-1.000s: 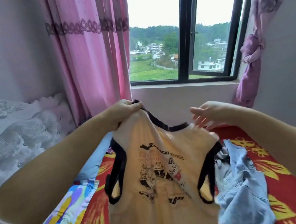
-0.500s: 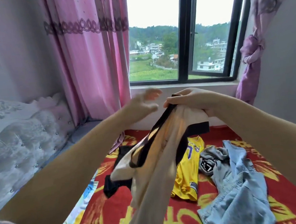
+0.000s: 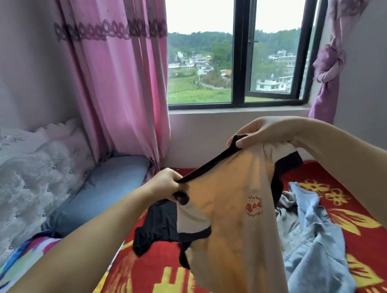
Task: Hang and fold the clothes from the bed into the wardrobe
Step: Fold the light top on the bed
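Fingers of the left hand point(image 3: 165, 184) are pinching the black trim of a cream shirt point(image 3: 232, 227), while the right hand point(image 3: 262, 132) is gripping that trim higher up. Below them, the shirt is hanging over a red blanket point(image 3: 142, 288), with denim clothing point(image 3: 313, 241) lying beside it.

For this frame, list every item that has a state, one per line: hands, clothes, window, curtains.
left hand: gripping the top's black trim
right hand: pinching the top's black trim
beige top: held up above the bed, hanging loose
black garment: lying crumpled on the bed
denim garment: lying in a heap
left curtain: hanging loose
right curtain: tied back in a knot
window: whether open, cannot tell
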`<state>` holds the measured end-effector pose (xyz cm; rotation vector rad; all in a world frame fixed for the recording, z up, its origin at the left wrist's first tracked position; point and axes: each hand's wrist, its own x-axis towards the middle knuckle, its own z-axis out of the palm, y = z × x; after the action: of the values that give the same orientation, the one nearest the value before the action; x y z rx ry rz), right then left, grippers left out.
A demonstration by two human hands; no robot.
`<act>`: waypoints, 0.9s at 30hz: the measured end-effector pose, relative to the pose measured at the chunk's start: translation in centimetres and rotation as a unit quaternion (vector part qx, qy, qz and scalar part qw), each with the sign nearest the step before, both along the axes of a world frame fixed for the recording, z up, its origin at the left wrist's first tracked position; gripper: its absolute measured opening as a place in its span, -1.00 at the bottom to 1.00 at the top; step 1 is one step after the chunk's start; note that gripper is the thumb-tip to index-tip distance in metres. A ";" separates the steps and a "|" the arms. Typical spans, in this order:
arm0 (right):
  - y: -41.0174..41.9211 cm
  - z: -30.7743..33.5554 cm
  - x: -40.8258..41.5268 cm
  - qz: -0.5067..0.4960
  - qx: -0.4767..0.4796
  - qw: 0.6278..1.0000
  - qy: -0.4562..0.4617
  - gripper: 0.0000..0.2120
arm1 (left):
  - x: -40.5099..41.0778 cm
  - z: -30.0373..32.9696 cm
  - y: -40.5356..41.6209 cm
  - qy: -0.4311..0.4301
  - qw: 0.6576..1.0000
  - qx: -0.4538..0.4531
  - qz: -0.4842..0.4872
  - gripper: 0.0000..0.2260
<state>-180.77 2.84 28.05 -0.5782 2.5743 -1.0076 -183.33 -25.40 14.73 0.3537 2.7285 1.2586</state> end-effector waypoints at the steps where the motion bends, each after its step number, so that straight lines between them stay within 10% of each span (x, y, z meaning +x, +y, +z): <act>1: 0.4 0.0 0.0 0.007 0.018 1.000 -0.005 -0.39 | 0.0 -0.2 -0.5 -0.008 1.000 -0.011 -0.014 -0.79; 8: 4.7 -1.3 -0.6 -0.021 0.129 0.990 -0.052 -0.67 | 0.6 0.4 -3.3 0.035 0.997 -0.061 -0.028 -0.83; 13: 5.9 -3.7 -1.7 -0.117 -0.053 0.992 -0.009 -0.78 | 0.8 3.7 -4.5 0.058 0.995 0.075 0.029 -0.64; 18: 4.1 -5.3 -2.7 -0.226 -0.160 0.956 0.095 -0.68 | 0.9 7.1 -3.5 0.132 0.984 0.108 0.056 -0.53; 27: -4.5 -2.8 -1.3 -0.219 -0.138 0.957 0.132 -0.55 | 2.5 10.2 2.8 0.014 0.980 0.189 0.057 -0.76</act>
<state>-182.11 -1.65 25.21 -0.2139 2.8933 -1.5470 -180.78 -22.62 24.96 0.2522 2.5523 1.8206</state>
